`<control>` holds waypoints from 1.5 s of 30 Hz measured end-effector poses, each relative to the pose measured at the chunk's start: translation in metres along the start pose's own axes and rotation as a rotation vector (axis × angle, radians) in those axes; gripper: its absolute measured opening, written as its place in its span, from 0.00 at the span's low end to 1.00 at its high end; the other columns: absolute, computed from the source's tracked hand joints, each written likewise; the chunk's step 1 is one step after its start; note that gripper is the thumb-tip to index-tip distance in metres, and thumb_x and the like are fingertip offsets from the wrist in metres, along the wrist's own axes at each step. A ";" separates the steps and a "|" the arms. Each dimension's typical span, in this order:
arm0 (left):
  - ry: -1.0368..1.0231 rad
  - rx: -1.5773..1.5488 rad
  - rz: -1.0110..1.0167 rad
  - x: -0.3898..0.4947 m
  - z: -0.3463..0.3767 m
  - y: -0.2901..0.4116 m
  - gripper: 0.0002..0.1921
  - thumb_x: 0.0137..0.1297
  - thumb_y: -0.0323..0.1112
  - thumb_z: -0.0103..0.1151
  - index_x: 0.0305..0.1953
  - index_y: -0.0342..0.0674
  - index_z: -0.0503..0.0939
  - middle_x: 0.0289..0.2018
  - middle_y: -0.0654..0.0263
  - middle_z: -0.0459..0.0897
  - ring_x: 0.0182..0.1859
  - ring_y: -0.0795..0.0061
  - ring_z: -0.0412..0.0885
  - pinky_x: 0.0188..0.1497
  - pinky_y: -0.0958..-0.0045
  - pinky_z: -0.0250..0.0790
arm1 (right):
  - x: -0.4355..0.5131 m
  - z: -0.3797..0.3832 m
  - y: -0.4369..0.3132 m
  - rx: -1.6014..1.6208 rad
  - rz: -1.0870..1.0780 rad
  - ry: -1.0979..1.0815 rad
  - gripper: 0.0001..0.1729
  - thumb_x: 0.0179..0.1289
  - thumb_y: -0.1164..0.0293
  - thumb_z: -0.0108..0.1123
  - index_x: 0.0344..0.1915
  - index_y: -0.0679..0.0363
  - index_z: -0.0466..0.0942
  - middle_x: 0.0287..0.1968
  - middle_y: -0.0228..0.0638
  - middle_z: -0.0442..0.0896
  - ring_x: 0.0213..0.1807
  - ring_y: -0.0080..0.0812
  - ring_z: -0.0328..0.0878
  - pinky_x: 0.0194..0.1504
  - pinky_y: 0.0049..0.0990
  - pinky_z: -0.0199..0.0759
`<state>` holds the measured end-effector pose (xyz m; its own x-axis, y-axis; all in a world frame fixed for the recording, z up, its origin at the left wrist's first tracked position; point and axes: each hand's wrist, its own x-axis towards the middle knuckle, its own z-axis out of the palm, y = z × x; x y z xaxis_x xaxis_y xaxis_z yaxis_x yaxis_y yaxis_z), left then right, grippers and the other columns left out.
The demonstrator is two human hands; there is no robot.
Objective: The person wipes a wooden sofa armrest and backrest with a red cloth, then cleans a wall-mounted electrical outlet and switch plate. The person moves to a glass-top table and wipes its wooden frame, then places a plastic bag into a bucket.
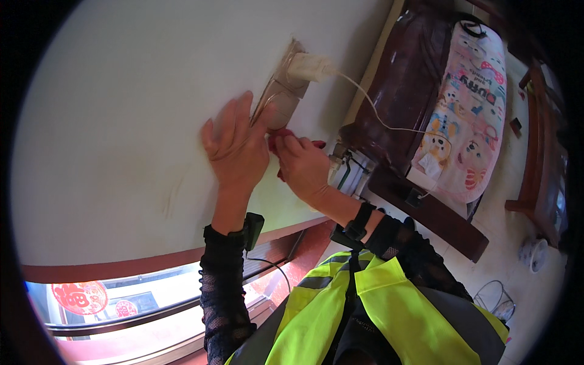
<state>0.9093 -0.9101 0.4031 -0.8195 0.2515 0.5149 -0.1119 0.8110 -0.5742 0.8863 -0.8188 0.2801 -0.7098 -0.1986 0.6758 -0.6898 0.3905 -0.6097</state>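
Observation:
My left hand (237, 146) rests with spread fingers on the pale wall (114, 137), its fingertips at the side of a wall plate of sockets or switches (280, 100). In my right hand (303, 164) is a bunched red cloth (279, 137), held against the lower end of the plate. A white plug adapter (310, 67) sits in the upper part of the plate, and a thin white cable (378, 114) runs from it to the right. Part of the cloth is hidden by my right fingers.
At the right stands a dark brown leather sofa (399, 77) with a printed cartoon cushion or mat (474, 109) and a wooden armrest (429, 214). Pipes (342, 169) run beside it near the wall. Below left is a window (159, 301) with red decorations. A bin (533, 255) stands on the floor.

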 end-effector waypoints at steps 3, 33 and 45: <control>-0.006 0.040 0.022 0.001 -0.001 -0.001 0.28 0.59 0.30 0.60 0.59 0.71 0.79 0.66 0.75 0.73 0.67 0.71 0.67 0.67 0.52 0.47 | 0.002 -0.003 0.003 0.010 0.040 -0.003 0.24 0.44 0.70 0.69 0.47 0.54 0.82 0.41 0.26 0.78 0.38 0.33 0.78 0.31 0.33 0.75; -0.016 0.029 0.026 0.001 -0.002 -0.002 0.30 0.57 0.28 0.60 0.60 0.71 0.79 0.67 0.74 0.73 0.67 0.71 0.67 0.68 0.51 0.47 | 0.014 -0.012 0.011 0.013 0.016 -0.050 0.22 0.39 0.69 0.71 0.40 0.52 0.80 0.38 0.26 0.76 0.38 0.32 0.76 0.33 0.33 0.75; -0.010 0.043 0.033 0.000 -0.002 0.000 0.29 0.59 0.28 0.58 0.62 0.65 0.78 0.67 0.73 0.71 0.68 0.68 0.67 0.68 0.47 0.46 | 0.026 -0.078 0.048 1.449 0.819 -0.464 0.15 0.63 0.74 0.63 0.49 0.67 0.82 0.45 0.36 0.85 0.44 0.27 0.83 0.46 0.25 0.78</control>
<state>0.9109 -0.9092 0.4043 -0.8288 0.2722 0.4889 -0.1085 0.7790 -0.6176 0.8462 -0.7353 0.3003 -0.7134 -0.7006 0.0169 0.4699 -0.4961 -0.7301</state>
